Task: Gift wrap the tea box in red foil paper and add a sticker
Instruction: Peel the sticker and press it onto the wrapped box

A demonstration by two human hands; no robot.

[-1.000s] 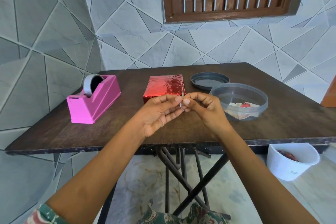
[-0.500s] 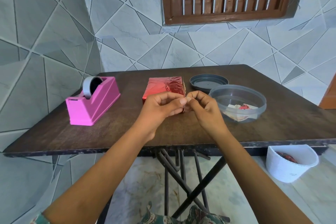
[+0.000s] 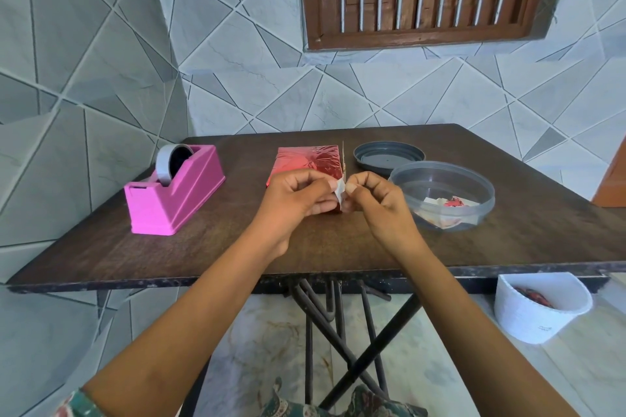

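Note:
The tea box [image 3: 308,162], wrapped in red foil, lies flat on the dark wooden table [image 3: 237,247], just behind my hands. My left hand [image 3: 298,203] and my right hand [image 3: 379,203] meet in front of the box's near right corner. Both pinch a small sticker [image 3: 340,191] on white backing between thumb and fingertips. The sticker stands edge-on, a thin strip of it rising above my fingers. My hands hide the box's near edge.
A pink tape dispenser [image 3: 172,193] with a grey roll stands at the left. A clear round tub [image 3: 442,195] holding more stickers sits at the right, its grey lid [image 3: 389,154] behind it. A white bin [image 3: 542,306] stands on the floor, lower right.
My hands have stayed together on the sticker and shifted slightly farther over the table, toward the box. The white backing now shows between my fingertips.

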